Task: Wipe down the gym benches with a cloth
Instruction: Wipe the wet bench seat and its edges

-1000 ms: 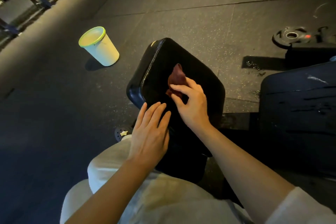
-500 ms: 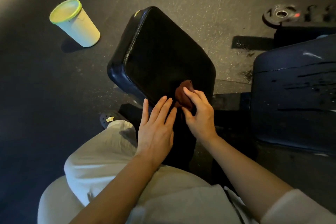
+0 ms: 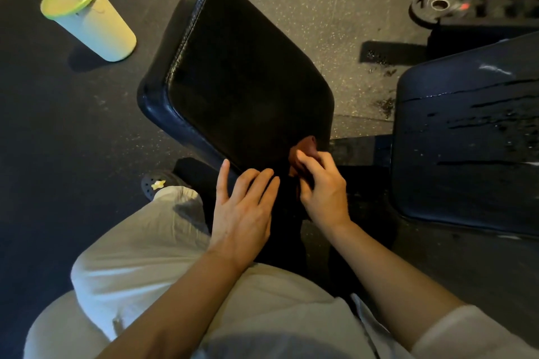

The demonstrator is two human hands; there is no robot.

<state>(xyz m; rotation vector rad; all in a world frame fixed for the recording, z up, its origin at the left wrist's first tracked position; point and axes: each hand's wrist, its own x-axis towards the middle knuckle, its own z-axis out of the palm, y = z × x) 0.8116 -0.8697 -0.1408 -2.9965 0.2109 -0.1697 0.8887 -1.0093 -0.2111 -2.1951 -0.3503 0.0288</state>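
Note:
A black padded bench seat [image 3: 239, 79] fills the middle of the head view, its narrow end toward me. A dark reddish-brown cloth [image 3: 304, 147] lies bunched at that near end. My right hand [image 3: 323, 189] grips the cloth with curled fingers at the pad's near right corner. My left hand [image 3: 242, 207] rests flat with straight fingers on the near edge of the pad, just left of the cloth. A second dark bench pad [image 3: 472, 137] with wet streaks stands at the right.
A pale bucket with a lime-green rim [image 3: 87, 17] stands on the rubber floor at the upper left. A weight plate [image 3: 437, 7] lies at the upper right. My knee in light trousers [image 3: 140, 248] and a dark shoe [image 3: 156, 183] are at the lower left.
My right hand has dragged the cloth from the middle of the pad down to its near end. The left hand has stayed flat on the near edge.

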